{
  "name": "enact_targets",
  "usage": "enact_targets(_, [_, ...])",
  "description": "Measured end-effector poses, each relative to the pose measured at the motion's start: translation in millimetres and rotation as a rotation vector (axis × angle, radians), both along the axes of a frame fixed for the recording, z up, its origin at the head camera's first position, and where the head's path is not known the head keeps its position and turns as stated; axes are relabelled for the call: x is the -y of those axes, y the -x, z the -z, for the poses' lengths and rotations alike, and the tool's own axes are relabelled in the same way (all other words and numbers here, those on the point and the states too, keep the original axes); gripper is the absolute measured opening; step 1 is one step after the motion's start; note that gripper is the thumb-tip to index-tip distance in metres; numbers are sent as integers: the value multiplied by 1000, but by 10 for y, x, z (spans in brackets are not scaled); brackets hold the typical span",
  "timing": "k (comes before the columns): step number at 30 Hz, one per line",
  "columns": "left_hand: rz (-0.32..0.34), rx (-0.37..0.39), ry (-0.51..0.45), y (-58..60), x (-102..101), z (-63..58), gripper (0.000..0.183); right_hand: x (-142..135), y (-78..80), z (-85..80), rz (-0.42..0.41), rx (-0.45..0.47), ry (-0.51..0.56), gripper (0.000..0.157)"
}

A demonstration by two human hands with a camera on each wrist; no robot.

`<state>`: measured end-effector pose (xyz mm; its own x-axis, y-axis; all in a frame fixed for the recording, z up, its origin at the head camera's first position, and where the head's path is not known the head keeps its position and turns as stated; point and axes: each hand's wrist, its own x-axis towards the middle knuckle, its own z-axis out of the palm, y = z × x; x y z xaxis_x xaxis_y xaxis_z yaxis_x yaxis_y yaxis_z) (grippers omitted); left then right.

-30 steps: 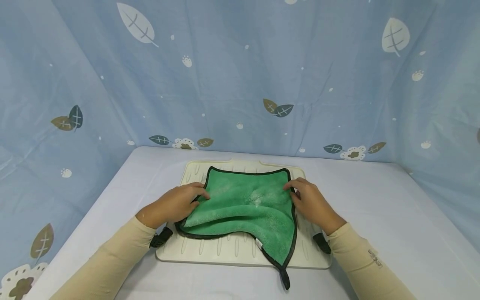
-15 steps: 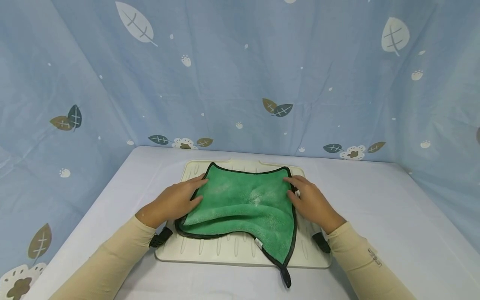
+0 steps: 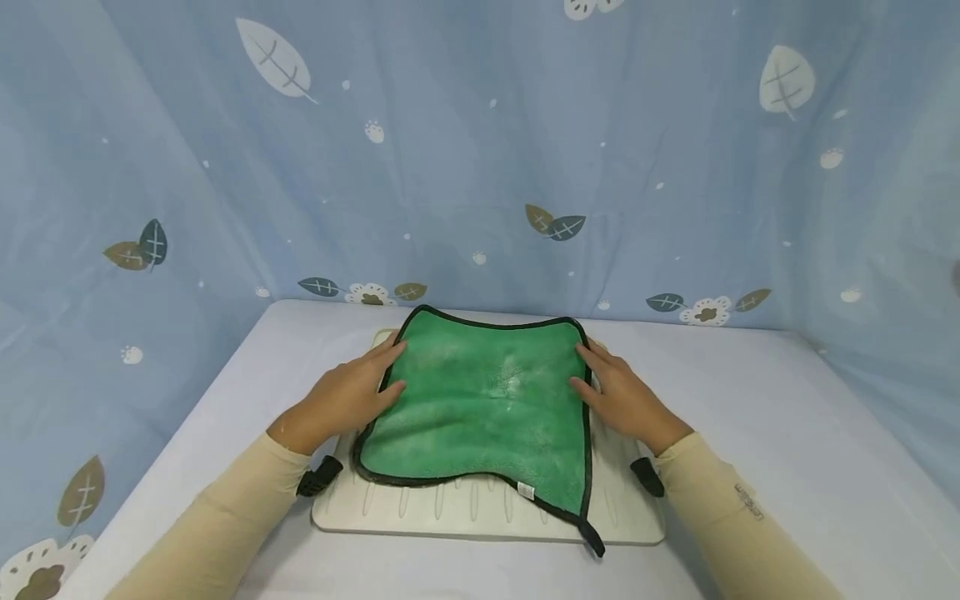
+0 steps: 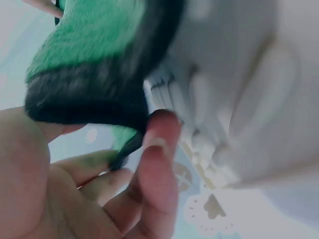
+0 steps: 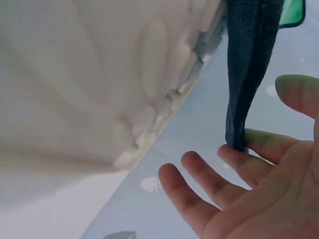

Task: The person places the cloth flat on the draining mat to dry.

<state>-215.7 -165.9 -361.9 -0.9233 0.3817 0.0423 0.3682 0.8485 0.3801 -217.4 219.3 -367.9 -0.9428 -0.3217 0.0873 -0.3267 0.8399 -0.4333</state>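
- Cloth [image 3: 480, 392], head view: spread over mat [image 3: 420, 515], between both hands; looks slightly longer crosswise; loop [image 3: 592, 540] at near right corner.
- Left hand [image 3: 345, 398], right hand [image 3: 628, 398], head view: at opposite side edges, neither clearly nearer.
- Left wrist view: edge seemingly pinched between left fingers.
- Right wrist view: right fingers spread, edge pinched between index and middle, thumb apart.

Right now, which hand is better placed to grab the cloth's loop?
Right, probably. The right hand is at the cloth's right edge, and the loop sticks out from the near corner on that side. The left hand is across at the left edge.
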Motion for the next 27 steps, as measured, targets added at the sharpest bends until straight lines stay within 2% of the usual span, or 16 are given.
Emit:
enact_targets(5, [24,20,77,65,6,-34,64,46,79,23,-18,19,-52,65])
enact_targets(12, [35,45,174,158,12,-21,60,104,154,28,-30,47,-122,67])
enact_targets(15, [36,53,189,143,17,-34,57,94,159,26,-42,54,-138,67])
enact_targets(18, [20,38,182,95,31,-57,54,80,122,30,-39,21,-145,65])
enact_targets(20, [3,-9,179,44,34,-69,51,80,72,33,-36,-27,-142,62])
enact_targets(23, [-15,-127,182,-53,13,-81,45,110,-33,39,-56,-126,-127,56])
enact_targets(27, [15,-300,161,-219,-54,-111,39,212,-207,40,-132,-249,-104,48])
